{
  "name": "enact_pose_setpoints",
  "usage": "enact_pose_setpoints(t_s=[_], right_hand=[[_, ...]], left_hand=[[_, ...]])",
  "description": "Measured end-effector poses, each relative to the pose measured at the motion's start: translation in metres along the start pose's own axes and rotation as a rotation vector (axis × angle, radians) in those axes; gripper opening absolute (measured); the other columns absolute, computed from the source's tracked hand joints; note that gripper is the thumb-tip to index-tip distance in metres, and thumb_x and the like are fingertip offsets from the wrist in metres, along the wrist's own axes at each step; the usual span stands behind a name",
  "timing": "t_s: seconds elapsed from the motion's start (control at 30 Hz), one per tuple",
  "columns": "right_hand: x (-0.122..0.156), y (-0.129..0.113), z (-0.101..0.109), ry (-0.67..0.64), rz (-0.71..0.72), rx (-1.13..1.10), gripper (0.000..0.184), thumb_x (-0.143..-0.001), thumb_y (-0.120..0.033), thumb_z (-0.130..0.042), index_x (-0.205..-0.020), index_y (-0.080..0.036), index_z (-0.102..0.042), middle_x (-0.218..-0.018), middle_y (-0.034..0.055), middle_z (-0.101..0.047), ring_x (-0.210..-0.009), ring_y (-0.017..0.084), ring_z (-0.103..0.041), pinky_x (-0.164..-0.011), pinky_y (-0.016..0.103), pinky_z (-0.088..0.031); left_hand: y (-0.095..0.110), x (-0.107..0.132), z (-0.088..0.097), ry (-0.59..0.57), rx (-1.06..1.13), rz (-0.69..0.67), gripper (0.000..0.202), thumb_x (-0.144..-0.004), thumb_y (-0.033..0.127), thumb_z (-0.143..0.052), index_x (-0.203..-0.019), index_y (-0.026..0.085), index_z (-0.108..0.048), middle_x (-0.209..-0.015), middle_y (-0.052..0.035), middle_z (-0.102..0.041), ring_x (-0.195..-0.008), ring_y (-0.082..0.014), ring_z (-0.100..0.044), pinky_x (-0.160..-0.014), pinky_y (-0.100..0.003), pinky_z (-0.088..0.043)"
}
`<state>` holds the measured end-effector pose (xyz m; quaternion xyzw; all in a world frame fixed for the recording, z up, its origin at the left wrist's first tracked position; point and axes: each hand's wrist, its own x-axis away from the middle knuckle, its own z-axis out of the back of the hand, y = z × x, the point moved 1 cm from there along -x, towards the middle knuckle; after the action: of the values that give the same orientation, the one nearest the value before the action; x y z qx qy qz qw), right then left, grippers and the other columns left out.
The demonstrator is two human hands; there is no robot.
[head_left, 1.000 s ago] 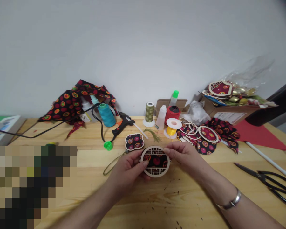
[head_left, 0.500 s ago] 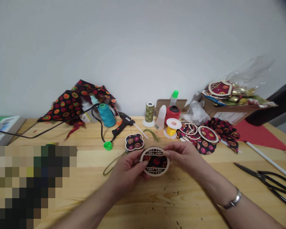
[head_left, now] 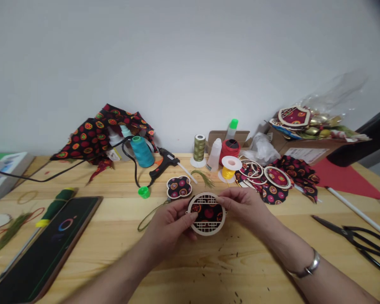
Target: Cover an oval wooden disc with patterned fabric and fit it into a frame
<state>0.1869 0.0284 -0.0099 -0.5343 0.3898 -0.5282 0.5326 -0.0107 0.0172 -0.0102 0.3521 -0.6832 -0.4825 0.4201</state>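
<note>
A round wooden lattice frame (head_left: 206, 213) backed with dark patterned fabric is held up between both hands above the table. My left hand (head_left: 174, 221) grips its left side, thumb on the front and fingers behind. At the upper right edge, my right hand (head_left: 242, 204) pinches the rim between thumb and fingers. Just behind the frame lies a four-lobed fabric-covered wooden piece (head_left: 179, 187) with a green cord loop (head_left: 148, 217) beside it. A glue gun (head_left: 163, 164) with a white stick rests farther back.
Black scissors (head_left: 351, 236) lie at the right, near a white rod (head_left: 357, 211). A phone (head_left: 55, 249) and a screwdriver (head_left: 57, 207) are at the left. Thread spools, such as a yellow one (head_left: 229, 169), a squeeze bottle (head_left: 214, 155) and patterned fabric (head_left: 98, 131) stand along the wall.
The round frame has tilted slightly, so its face shows more fully. Both hands keep nearly the same place and hold. The phone and screwdriver area, pixelated before, now shows clearly.
</note>
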Motion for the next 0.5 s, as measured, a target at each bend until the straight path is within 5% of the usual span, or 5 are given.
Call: enact_pose_setpoints(t_s=[0.5], right_hand=[[-0.0018, 0.0037, -0.0015, -0.008, -0.067, -0.146, 0.028, -0.065, -0.042, -0.073, -0.07, -0.014, -0.07, -0.065, 0.001, -0.067, -0.057, 0.01, -0.053, -0.057, 0.025, -0.04]], left_hand=[[-0.0051, -0.0007, 0.0021, -0.04, 0.12, 0.041, 0.037, -0.076, 0.028, -0.068, -0.111, 0.017, -0.065, -0.085, -0.0079, -0.072, -0.063, -0.0123, -0.06, -0.049, -0.019, -0.051]])
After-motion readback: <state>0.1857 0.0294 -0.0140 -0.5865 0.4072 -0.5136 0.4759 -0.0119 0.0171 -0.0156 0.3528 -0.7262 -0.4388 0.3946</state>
